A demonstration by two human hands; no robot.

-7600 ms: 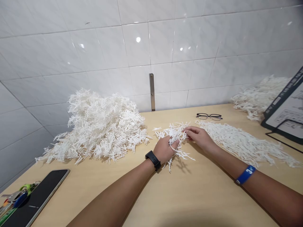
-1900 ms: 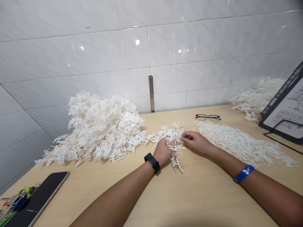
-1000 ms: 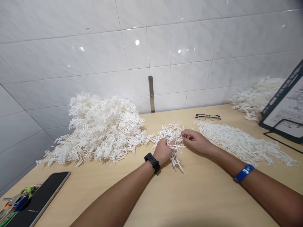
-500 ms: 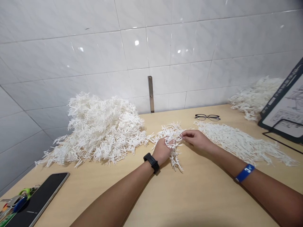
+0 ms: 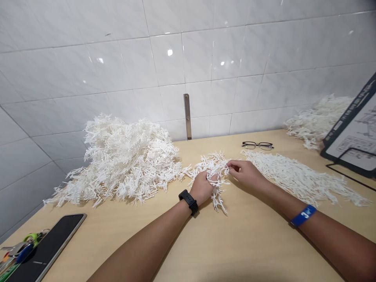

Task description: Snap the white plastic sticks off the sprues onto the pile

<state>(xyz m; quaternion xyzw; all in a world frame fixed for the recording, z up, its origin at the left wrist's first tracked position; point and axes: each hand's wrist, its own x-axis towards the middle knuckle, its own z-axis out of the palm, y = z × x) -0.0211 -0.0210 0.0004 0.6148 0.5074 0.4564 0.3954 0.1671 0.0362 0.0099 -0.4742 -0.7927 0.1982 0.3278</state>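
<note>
Near the middle of the table lies a small tangle of white branching strands (image 5: 217, 161). My left hand (image 5: 202, 187), with a black watch on the wrist, is closed on part of it. Fingers of my right hand (image 5: 246, 174) pinch the ends of strands at the tangle's right side. A tall heap of white strands (image 5: 132, 156) rises to the left, its edge meeting the tangle. On the right, a flatter spread of white strands (image 5: 293, 176) lies beyond my right forearm, which wears a blue wristband.
Glasses (image 5: 257, 145) lie near the wall. A phone (image 5: 49, 248) and keys (image 5: 22, 250) are at the front left. At the right, a dark-framed board (image 5: 352, 133) leans before another white pile (image 5: 317, 117). A metal strip (image 5: 187, 117) is on the tiled wall.
My right hand has shifted very slightly and its fingers have curled a little more. My left hand stays nearly in place on the tangle.
</note>
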